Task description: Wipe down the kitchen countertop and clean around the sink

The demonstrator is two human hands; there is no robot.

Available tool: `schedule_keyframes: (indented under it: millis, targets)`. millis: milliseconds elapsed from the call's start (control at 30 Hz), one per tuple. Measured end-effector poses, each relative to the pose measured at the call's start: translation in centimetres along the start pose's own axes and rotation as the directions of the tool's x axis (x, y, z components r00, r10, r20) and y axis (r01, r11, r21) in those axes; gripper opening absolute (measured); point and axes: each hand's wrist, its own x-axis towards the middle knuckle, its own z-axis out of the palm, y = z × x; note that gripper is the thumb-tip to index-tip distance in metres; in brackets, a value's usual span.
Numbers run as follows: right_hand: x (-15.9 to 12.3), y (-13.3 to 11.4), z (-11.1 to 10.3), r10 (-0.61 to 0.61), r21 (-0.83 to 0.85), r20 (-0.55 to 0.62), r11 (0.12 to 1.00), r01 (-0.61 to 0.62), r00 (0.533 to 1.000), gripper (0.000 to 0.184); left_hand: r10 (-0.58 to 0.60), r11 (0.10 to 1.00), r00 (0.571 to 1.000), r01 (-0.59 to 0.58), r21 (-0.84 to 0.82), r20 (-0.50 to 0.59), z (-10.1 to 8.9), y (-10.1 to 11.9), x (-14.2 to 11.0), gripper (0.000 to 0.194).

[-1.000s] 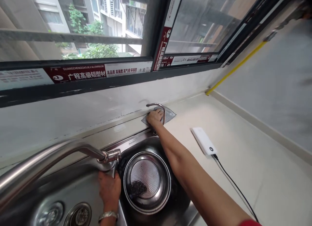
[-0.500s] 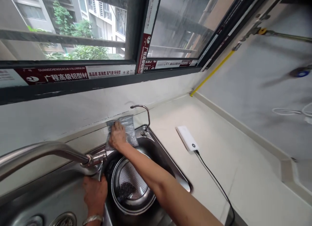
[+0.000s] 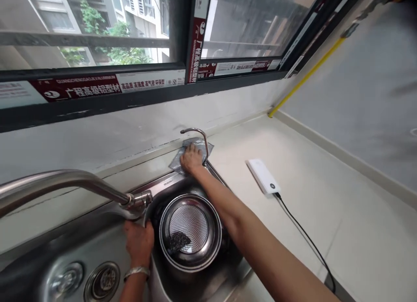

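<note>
My right hand (image 3: 191,159) presses a shiny grey cloth (image 3: 177,162) onto the ledge behind the sink, by the base of the small curved tap (image 3: 206,141). Its fingers are bent over the cloth. Below the large faucet (image 3: 140,200), my left hand (image 3: 139,240), with a silver bracelet (image 3: 137,271) at the wrist, grips the divider between the two sink bowls; its fingertips are partly hidden. A round steel pan (image 3: 190,260) with a dimpled bottom sits in the right bowl. Inside it lies a dark scouring pad (image 3: 179,240).
On the pale counter (image 3: 306,180) right of the sink lies a white power bank (image 3: 262,176) with a black cable (image 3: 302,232). A yellow pipe (image 3: 306,78) runs down the corner. The window frame (image 3: 146,91) is above the ledge; the left bowl has a drain (image 3: 102,282).
My right hand has slid the grey cloth rightward along the ledge, to the small tap's base. My left hand stays at the divider. The camera view has shifted slightly.
</note>
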Motion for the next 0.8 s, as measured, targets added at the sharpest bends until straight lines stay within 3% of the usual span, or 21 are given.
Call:
schedule_keyframes:
  millis: [100,267,400,567,700,800]
  targets:
    - [0.0,-1.0,0.3,0.009,-0.022,-0.01,1.0,-0.01,1.0,0.049,-0.038,0.999,0.996,0.037,0.015,0.077,-0.9,0.9,-0.5,0.053]
    - [-2.2,-5.7,1.6,-0.21,0.009,-0.02,0.978,0.211,0.977,0.046,-0.058,0.998,0.991,0.058,0.005,0.123,-1.9,1.8,-0.8,0.052]
    - [-3.4,-7.5,2.2,-0.403,0.099,-0.005,0.911,0.401,0.915,0.05,-0.086,0.996,0.985,0.088,-0.011,0.147,-2.0,1.7,-0.9,0.051]
    - [-2.7,-7.3,3.2,-0.622,0.235,-0.036,0.755,0.612,0.782,0.057,-0.07,0.997,0.989,0.072,-0.011,0.132,-1.8,1.6,-0.8,0.053]
    - [-1.6,-9.3,3.9,-0.817,0.369,-0.052,0.519,0.771,0.574,0.06,-0.071,0.997,0.989,0.074,-0.02,0.127,-1.6,1.4,-0.8,0.055]
    - [-0.4,-11.3,3.7,-0.879,0.429,0.024,0.439,0.789,0.476,0.065,-0.033,0.999,0.993,0.038,-0.039,0.117,-1.4,1.0,-0.8,0.056]
